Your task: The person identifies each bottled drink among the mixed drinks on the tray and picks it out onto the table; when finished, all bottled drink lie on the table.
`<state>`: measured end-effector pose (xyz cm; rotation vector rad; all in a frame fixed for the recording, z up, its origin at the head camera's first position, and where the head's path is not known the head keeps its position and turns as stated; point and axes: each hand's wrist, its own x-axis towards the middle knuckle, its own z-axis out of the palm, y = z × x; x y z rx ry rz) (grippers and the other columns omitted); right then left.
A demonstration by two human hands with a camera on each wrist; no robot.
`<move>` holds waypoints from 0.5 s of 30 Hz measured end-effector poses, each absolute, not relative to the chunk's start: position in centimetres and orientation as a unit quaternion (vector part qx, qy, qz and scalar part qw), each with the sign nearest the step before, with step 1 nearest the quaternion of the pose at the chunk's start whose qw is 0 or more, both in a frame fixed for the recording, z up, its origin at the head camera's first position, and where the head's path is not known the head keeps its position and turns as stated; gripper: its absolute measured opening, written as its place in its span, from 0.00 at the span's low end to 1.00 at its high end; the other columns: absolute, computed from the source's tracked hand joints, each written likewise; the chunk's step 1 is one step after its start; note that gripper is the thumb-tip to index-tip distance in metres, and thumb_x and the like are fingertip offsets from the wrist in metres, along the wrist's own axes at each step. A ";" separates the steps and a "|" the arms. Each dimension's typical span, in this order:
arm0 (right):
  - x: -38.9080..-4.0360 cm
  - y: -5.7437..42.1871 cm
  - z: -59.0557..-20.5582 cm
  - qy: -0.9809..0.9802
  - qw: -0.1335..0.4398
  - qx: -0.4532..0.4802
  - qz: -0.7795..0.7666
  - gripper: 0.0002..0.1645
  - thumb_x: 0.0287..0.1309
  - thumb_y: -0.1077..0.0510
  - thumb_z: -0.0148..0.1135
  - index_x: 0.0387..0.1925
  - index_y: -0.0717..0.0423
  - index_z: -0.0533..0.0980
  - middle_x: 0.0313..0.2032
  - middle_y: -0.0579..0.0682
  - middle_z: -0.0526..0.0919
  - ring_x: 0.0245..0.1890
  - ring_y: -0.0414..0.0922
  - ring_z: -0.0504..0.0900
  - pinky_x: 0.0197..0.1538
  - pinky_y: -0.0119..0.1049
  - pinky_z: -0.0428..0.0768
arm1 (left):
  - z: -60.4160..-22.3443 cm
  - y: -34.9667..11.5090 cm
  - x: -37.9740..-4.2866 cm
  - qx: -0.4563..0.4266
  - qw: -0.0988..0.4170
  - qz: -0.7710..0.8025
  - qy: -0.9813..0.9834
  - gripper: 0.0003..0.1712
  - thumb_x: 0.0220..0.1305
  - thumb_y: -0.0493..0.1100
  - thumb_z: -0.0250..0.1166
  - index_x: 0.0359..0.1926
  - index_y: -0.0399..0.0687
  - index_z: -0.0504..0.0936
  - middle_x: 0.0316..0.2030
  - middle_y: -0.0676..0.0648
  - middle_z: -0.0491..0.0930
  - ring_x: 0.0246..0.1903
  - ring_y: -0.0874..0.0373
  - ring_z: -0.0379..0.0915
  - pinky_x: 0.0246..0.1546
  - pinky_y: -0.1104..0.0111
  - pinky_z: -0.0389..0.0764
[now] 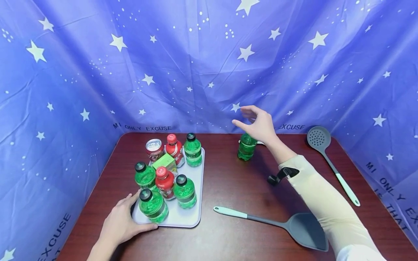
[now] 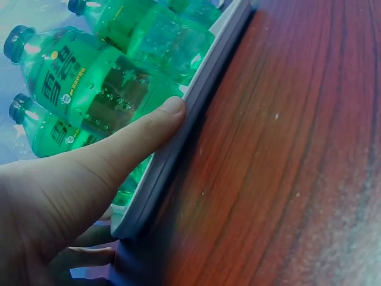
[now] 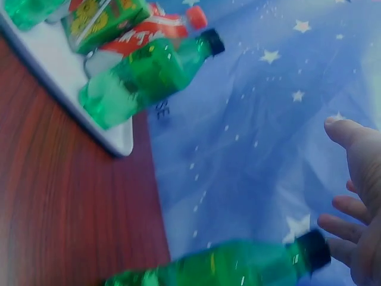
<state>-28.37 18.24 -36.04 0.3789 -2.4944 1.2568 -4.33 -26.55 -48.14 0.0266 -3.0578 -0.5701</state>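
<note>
My left hand [image 1: 121, 221] grips the near left corner of a white tray [image 1: 195, 220], its thumb along the front rim and its fingers at the left side. Beside that thumb stands a green soda bottle [image 2: 77, 80] with a black cap. Toward the back of the table, my right hand [image 1: 259, 125] is raised with fingers spread, holding nothing. A separate green soda bottle [image 1: 247, 148] stands upright below it, its top hidden by the hand in the head view. In the right wrist view, that bottle's black cap [image 3: 312, 251] shows close to the fingers.
The tray also bears several green bottles [image 1: 192, 152], two red bottles [image 1: 174, 149], a soda can [image 1: 154, 149] and a green drink carton [image 1: 164, 164]. A grey spatula [image 1: 307, 230] lies at front right, a slotted skimmer [image 1: 319, 137] at far right. A starry blue curtain [image 1: 202, 72] surrounds the table.
</note>
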 end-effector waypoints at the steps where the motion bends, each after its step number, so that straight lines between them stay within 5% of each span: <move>1: -28.4 17.8 -35.8 -0.870 0.165 0.137 0.444 0.37 0.53 0.42 0.83 0.61 0.52 0.83 0.57 0.57 0.90 0.58 0.53 0.90 0.63 0.50 0.85 | -48.2 -26.6 -4.3 0.008 0.015 -0.184 -0.983 0.79 0.25 0.86 0.80 0.74 0.40 0.75 0.66 0.24 0.77 0.65 0.27 0.75 0.47 0.32 0.84; 15: -27.3 12.1 -35.0 -0.837 0.113 0.205 0.495 0.37 0.55 0.45 0.83 0.65 0.49 0.82 0.63 0.52 0.87 0.61 0.51 0.88 0.61 0.50 0.87 | -47.9 -26.7 -4.3 0.007 0.016 -0.184 -0.983 0.81 0.23 0.86 0.80 0.74 0.40 0.75 0.66 0.22 0.76 0.65 0.26 0.75 0.47 0.32 0.84</move>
